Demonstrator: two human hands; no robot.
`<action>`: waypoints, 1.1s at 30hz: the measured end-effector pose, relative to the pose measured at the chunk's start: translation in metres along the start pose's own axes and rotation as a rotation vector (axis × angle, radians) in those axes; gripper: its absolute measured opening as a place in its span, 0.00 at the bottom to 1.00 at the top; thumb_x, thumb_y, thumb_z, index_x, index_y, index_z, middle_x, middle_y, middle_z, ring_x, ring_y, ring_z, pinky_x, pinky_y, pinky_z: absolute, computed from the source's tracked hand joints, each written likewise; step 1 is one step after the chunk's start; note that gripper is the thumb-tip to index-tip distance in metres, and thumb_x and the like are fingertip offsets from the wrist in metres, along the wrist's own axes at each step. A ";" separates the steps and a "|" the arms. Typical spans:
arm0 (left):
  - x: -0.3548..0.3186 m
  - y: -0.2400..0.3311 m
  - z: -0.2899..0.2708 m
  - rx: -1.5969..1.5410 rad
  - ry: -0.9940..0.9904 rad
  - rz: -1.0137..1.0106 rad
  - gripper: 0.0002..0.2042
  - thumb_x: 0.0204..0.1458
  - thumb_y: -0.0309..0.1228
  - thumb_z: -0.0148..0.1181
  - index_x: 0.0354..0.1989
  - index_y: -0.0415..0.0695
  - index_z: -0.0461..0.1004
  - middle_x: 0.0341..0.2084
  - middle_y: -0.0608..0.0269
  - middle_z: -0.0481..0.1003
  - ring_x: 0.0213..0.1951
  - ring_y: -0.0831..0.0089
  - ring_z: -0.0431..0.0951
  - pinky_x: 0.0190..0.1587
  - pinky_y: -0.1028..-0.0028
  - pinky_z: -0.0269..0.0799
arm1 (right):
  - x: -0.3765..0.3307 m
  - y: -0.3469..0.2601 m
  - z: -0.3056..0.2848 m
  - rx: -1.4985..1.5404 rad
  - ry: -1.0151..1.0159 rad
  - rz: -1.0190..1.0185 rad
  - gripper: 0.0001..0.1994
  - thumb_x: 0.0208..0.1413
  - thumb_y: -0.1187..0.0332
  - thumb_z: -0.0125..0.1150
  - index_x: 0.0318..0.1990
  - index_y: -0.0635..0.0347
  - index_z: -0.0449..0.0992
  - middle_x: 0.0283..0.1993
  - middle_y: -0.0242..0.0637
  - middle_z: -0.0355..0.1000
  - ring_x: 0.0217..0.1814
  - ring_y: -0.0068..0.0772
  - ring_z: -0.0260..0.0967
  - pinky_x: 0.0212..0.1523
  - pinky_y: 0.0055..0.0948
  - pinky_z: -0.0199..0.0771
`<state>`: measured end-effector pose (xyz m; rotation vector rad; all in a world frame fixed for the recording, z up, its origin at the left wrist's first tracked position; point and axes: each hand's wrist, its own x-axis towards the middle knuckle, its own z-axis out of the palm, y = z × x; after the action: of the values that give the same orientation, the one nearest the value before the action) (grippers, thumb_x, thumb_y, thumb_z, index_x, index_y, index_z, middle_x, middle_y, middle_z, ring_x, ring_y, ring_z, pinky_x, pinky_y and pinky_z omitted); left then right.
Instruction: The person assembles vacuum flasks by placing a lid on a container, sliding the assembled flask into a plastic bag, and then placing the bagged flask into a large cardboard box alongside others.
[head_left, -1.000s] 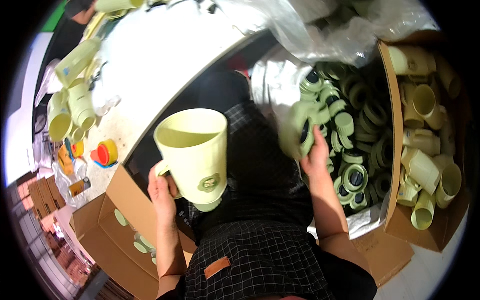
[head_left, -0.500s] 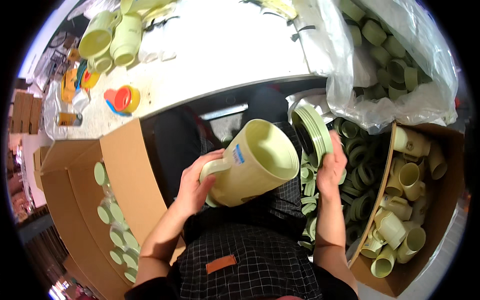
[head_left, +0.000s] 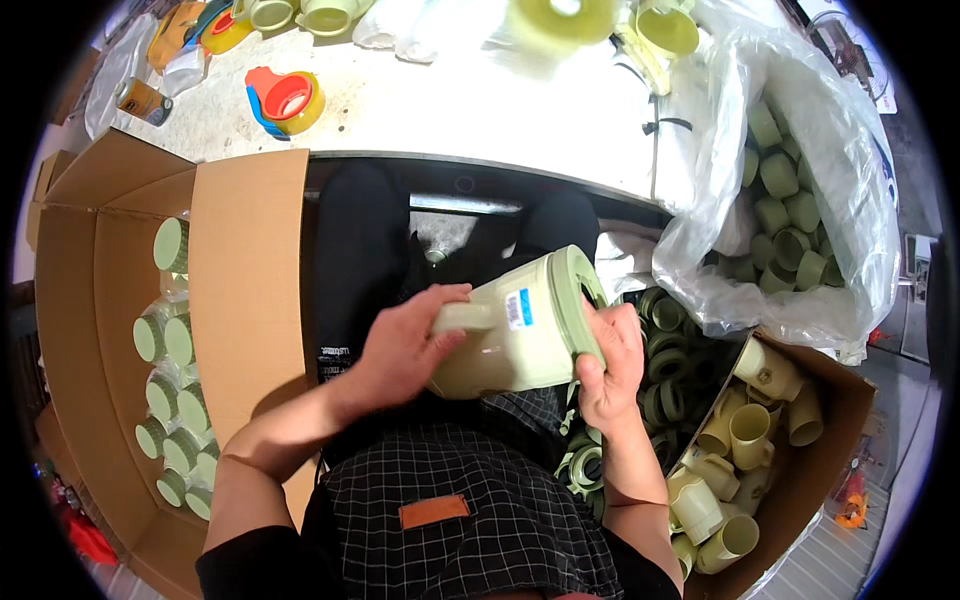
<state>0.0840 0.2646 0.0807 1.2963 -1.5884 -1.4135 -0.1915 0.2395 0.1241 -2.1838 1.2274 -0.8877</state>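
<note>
A pale green jug (head_left: 500,352) with a blue-and-white sticker lies tilted over my lap, its mouth toward the right. My left hand (head_left: 402,342) is closed round the jug's handle (head_left: 463,318). At the mouth sits a darker green screw lid (head_left: 566,282), which my right hand (head_left: 612,368) grips by its rim, thumb at the near side. The lid touches the jug; whether its thread has caught is hidden.
At left stands an open cardboard box (head_left: 248,230) with several green-capped containers (head_left: 178,338). Mugs (head_left: 750,436) fill a box at right, beside green rings (head_left: 662,358) and a plastic bag (head_left: 715,235) of green parts. A tape dispenser (head_left: 290,98) lies on the white table (head_left: 450,115).
My right hand has brought the lid leftward onto the jug's mouth, which was uncovered before. The jug has turned to lie more level, and the head view has shifted.
</note>
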 end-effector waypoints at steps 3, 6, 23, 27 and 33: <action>-0.016 0.034 0.025 0.276 -0.030 -0.039 0.27 0.52 0.28 0.64 0.60 0.42 0.62 0.66 0.45 0.62 0.54 0.42 0.74 0.55 0.57 0.73 | 0.017 0.005 -0.002 -0.012 -0.059 0.251 0.24 0.67 0.56 0.47 0.57 0.69 0.75 0.33 0.43 0.65 0.38 0.42 0.62 0.44 0.37 0.63; -0.011 0.018 0.027 0.350 0.029 0.091 0.25 0.56 0.35 0.62 0.60 0.43 0.64 0.66 0.48 0.63 0.45 0.46 0.79 0.44 0.58 0.77 | 0.029 0.006 -0.006 0.066 -0.164 0.310 0.23 0.66 0.59 0.48 0.60 0.69 0.71 0.37 0.45 0.65 0.43 0.44 0.63 0.49 0.39 0.64; 0.003 0.020 0.008 0.184 -0.083 0.091 0.19 0.55 0.23 0.59 0.56 0.40 0.66 0.65 0.45 0.65 0.54 0.44 0.75 0.53 0.62 0.75 | 0.063 0.050 -0.051 0.358 -0.048 0.363 0.40 0.68 0.38 0.27 0.74 0.65 0.51 0.78 0.45 0.47 0.81 0.43 0.39 0.78 0.41 0.35; 0.005 0.015 0.014 0.231 -0.075 0.082 0.21 0.53 0.27 0.63 0.55 0.41 0.67 0.65 0.48 0.66 0.50 0.47 0.77 0.49 0.64 0.76 | 0.059 0.033 -0.032 0.397 -0.213 0.145 0.43 0.66 0.35 0.28 0.73 0.65 0.54 0.77 0.46 0.49 0.80 0.45 0.41 0.77 0.42 0.37; 0.082 -0.016 -0.022 -0.337 0.603 -0.169 0.20 0.67 0.43 0.50 0.57 0.39 0.68 0.28 0.68 0.71 0.19 0.82 0.59 0.20 0.80 0.56 | 0.015 0.055 -0.006 0.537 -0.184 0.510 0.42 0.65 0.36 0.40 0.70 0.68 0.56 0.72 0.49 0.56 0.74 0.42 0.52 0.74 0.40 0.45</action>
<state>0.0834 0.1811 0.0579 1.4857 -0.8233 -1.1644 -0.2209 0.1987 0.0954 -1.4072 1.2018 -0.6794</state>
